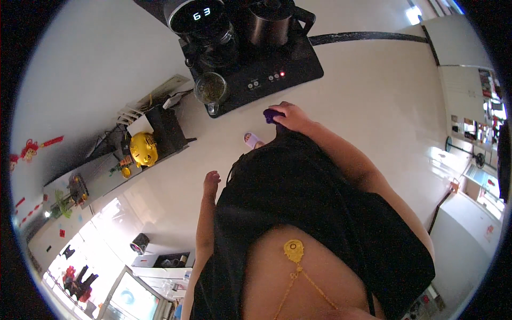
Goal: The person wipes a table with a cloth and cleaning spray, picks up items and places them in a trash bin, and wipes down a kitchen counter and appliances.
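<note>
My right hand [294, 116], over the pale floor at the front of my black clothing, grips a small dark purple thing [273, 116], perhaps a cloth; its exact kind is unclear. Hanging at my other side, my left hand [212, 182] has loosely curled fingers and holds nothing that I can see. Beyond the right hand is a black tea stand [260, 90] with buttons and a red light. A glass cup [211, 89] of greenish contents sits on its near left corner, and a dark metal kettle [272, 30] stands behind, beside a black appliance [200, 18] with a lit display.
Along the left wall runs a low cabinet [108, 176] bearing a golden pig figure [144, 149], a white router [138, 125] and small ornaments. A white cabinet [460, 84] stands at the right. A slippered foot [253, 140] shows below me. A dark strip [368, 37] crosses the floor.
</note>
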The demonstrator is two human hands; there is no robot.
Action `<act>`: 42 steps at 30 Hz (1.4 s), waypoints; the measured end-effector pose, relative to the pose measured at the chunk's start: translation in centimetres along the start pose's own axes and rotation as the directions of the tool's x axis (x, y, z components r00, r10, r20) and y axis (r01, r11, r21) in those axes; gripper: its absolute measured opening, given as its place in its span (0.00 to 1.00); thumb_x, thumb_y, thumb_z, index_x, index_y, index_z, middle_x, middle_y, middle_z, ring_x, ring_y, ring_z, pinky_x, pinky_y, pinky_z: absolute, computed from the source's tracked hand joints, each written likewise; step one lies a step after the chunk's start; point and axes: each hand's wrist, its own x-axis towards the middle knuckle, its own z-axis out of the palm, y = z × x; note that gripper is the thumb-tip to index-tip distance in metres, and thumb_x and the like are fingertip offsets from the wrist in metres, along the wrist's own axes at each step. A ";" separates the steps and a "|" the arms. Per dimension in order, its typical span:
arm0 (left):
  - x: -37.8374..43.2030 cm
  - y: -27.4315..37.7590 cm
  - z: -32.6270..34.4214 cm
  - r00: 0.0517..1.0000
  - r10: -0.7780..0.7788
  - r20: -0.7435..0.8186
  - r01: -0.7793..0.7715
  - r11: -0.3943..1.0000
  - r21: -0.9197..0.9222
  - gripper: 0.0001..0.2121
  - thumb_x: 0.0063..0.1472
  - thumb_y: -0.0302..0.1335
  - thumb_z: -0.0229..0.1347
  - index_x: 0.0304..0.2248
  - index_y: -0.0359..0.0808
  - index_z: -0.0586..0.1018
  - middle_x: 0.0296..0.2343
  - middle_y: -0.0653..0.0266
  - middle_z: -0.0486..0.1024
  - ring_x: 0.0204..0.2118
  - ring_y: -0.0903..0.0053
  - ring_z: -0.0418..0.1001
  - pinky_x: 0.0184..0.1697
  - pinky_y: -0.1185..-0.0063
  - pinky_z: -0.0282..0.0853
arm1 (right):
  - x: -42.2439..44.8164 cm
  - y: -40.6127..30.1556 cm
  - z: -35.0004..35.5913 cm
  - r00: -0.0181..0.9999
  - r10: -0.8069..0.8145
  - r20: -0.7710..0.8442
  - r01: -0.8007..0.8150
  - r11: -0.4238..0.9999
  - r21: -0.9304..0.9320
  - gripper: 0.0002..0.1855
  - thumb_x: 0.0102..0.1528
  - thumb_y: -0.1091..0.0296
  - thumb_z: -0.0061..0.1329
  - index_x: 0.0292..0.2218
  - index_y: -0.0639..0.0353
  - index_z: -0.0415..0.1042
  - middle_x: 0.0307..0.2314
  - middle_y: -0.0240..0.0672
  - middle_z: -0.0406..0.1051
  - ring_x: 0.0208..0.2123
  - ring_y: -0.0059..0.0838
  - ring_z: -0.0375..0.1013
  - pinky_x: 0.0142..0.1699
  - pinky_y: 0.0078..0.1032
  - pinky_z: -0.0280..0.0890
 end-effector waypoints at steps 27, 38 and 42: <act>-4.9 -12.6 11.6 0.957 0.022 -0.288 0.048 0.971 0.234 0.13 0.54 0.32 0.52 0.38 0.35 0.74 0.33 0.59 0.75 0.37 0.71 0.73 0.41 0.75 0.67 | 11.2 -2.7 -4.1 0.931 -0.026 -0.364 -0.204 0.789 -0.579 0.31 0.46 0.56 0.49 0.51 0.52 0.58 0.46 0.39 0.54 0.47 0.42 0.55 0.43 0.41 0.59; -4.7 -9.9 8.8 0.962 -0.106 -0.251 0.169 0.954 0.246 0.12 0.55 0.30 0.50 0.38 0.33 0.71 0.28 0.61 0.74 0.30 0.75 0.73 0.34 0.78 0.69 | 7.7 -5.0 -2.8 0.885 -0.343 0.314 0.465 0.624 -0.628 0.21 0.41 0.70 0.46 0.40 0.45 0.68 0.45 0.26 0.61 0.45 0.36 0.59 0.42 0.39 0.61; -3.9 -3.9 10.0 0.971 -0.051 -0.233 0.044 0.998 -0.038 0.12 0.55 0.30 0.50 0.38 0.32 0.71 0.26 0.62 0.72 0.26 0.79 0.70 0.31 0.80 0.68 | 1.8 -0.7 -3.6 0.787 -0.349 0.508 0.571 0.724 -0.387 0.14 0.38 0.69 0.47 0.31 0.50 0.73 0.34 0.30 0.66 0.41 0.37 0.64 0.41 0.36 0.64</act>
